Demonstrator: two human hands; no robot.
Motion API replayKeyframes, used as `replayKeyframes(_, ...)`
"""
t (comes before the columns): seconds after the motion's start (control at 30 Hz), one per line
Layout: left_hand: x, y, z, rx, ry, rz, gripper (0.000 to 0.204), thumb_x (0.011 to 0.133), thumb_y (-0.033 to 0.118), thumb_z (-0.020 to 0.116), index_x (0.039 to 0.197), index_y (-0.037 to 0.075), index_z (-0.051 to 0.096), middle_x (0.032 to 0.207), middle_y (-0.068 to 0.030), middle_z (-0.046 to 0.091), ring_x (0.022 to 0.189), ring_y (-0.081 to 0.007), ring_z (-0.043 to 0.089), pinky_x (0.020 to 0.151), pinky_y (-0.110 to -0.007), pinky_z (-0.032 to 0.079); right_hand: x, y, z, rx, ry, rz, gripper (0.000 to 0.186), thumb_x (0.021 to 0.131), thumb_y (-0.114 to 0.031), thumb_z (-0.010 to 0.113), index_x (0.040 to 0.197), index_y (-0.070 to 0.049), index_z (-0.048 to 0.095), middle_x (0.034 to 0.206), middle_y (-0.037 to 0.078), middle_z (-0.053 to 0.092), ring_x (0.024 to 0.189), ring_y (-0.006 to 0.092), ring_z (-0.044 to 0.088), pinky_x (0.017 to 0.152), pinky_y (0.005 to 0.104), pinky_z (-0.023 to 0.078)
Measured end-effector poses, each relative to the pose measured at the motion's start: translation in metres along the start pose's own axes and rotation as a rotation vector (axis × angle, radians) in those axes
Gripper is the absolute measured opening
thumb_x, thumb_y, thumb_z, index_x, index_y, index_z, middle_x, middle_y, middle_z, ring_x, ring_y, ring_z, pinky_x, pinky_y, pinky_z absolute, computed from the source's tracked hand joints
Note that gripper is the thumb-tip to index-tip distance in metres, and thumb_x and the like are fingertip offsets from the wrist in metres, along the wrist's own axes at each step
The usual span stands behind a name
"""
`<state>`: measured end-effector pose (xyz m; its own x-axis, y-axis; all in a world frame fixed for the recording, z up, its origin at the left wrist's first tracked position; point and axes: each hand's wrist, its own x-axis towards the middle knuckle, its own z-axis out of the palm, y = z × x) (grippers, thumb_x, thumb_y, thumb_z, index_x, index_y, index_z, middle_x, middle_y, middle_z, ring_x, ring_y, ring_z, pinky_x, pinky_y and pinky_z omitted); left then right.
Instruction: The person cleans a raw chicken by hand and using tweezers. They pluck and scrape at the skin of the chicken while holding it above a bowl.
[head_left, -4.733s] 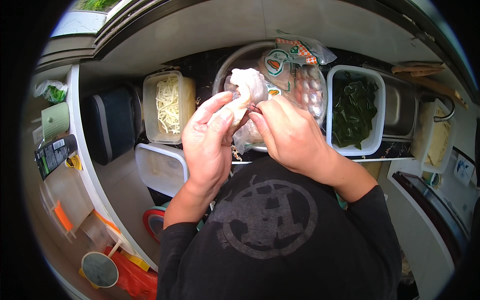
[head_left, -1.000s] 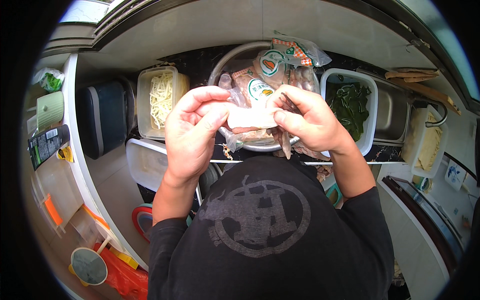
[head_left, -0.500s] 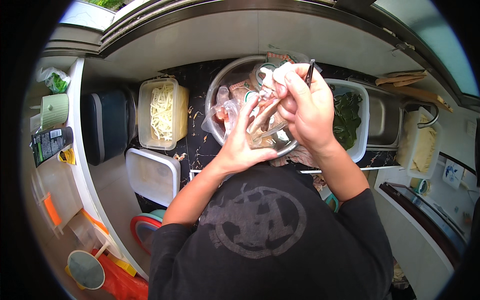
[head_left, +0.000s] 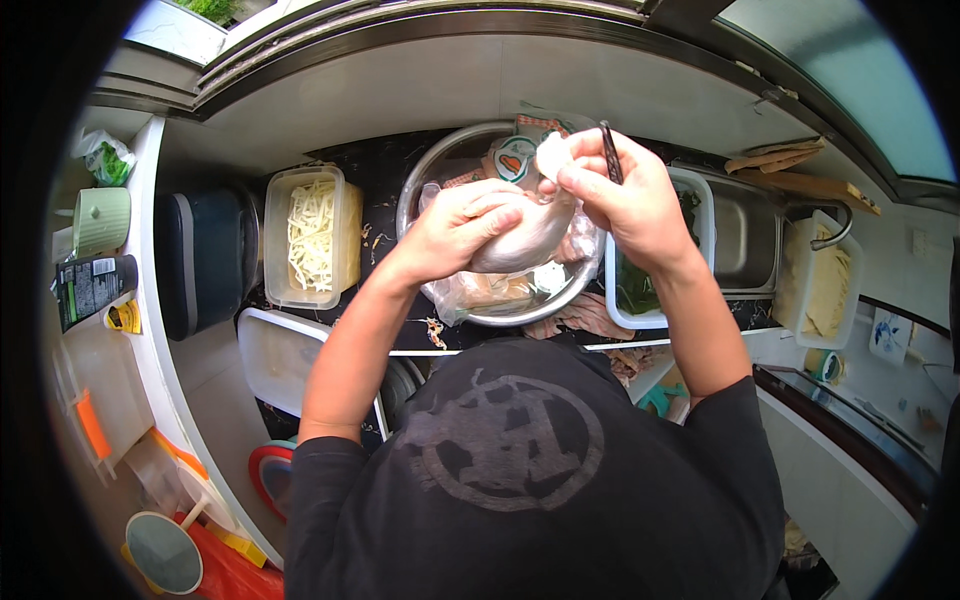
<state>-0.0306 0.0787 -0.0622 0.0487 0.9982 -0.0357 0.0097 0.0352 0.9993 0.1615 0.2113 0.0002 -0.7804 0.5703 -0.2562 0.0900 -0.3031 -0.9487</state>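
Above a large metal bowl [head_left: 412, 178], both hands work on a filled, translucent plastic bag [head_left: 528, 243] that bulges with pale contents I cannot make out. My left hand [head_left: 452, 232] is closed round the bag's left side. My right hand [head_left: 628, 200] pinches its bunched white top [head_left: 552, 156]. A thin, dark handle [head_left: 610, 152] sticks up between the fingers of that hand; its other end is hidden. Inside the bowl lie more clear bags and packages, among them a round white label with an orange mark [head_left: 513, 158].
Left of the bowl stands a container of pale shreds [head_left: 312, 240], with a frosted plastic tub [head_left: 282, 362] nearer me. A tub of dark green leaves [head_left: 640, 288], a sink [head_left: 748, 240] and a container of pale sheets [head_left: 828, 280] lie right. A crumpled cloth [head_left: 585, 320] touches the bowl.
The filled bag now shows clearly between my hands, raised over the bowl. My left hand has turned and closed round its side; my right hand still pinches beside the dark handle.
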Motion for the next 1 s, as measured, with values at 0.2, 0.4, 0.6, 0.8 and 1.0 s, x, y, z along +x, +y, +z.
replayKeyframes(0.2,0.000,0.022,-0.002,-0.198,-0.026,-0.083,0.024,0.094,0.013,0.065,0.113,-0.001,0.066,0.104,-0.0081,0.068,0.097,-0.0116,0.062,0.084,-0.028,0.051,0.025,-0.005,0.004,-0.206,-0.299,-0.130,0.017,0.092,-0.013,0.067,0.101,0.000,0.062,0.090,0.001,0.063,0.083,0.0056,0.055,0.075,0.0227,0.046)
replayKeyframes(0.4,-0.010,0.024,-0.009,-0.428,0.030,-0.079,0.039,0.088,0.007,0.070,0.124,0.000,0.057,0.112,-0.0070,0.064,0.102,-0.0123,0.061,0.090,-0.030,0.050,0.044,-0.007,0.012,-0.439,-0.437,-0.229,0.018,0.095,-0.016,0.063,0.098,0.001,0.060,0.088,0.002,0.059,0.083,0.0086,0.052,0.076,0.0259,0.045)
replayKeyframes(0.6,-0.015,0.015,-0.010,-0.355,0.162,-0.046,0.028,0.094,0.010,0.064,0.119,0.003,0.055,0.104,-0.0056,0.064,0.097,-0.0112,0.061,0.085,-0.028,0.052,0.050,0.006,0.012,-0.507,-0.389,-0.233,0.017,0.094,-0.014,0.061,0.099,0.003,0.059,0.087,0.003,0.059,0.082,0.0087,0.052,0.075,0.0270,0.046)
replayKeyframes(0.8,-0.005,0.005,-0.004,-0.304,0.306,-0.046,0.018,0.099,0.010,0.054,0.114,0.001,0.058,0.106,-0.0088,0.066,0.094,-0.0152,0.065,0.083,-0.028,0.054,0.051,0.013,0.014,-0.422,-0.327,-0.106,0.022,0.095,-0.017,0.061,0.105,0.003,0.061,0.087,0.003,0.061,0.067,0.0064,0.056,0.055,0.0229,0.050)
replayKeyframes(1.0,0.003,0.007,-0.010,-0.538,0.463,-0.049,0.019,0.100,0.007,0.049,0.115,-0.002,0.057,0.106,-0.0114,0.065,0.094,-0.0187,0.067,0.083,-0.031,0.056,0.049,0.030,-0.002,-0.346,-0.403,-0.014,0.032,0.090,-0.027,0.069,0.105,0.001,0.064,0.091,0.005,0.064,0.088,0.0118,0.058,0.082,0.0292,0.048)
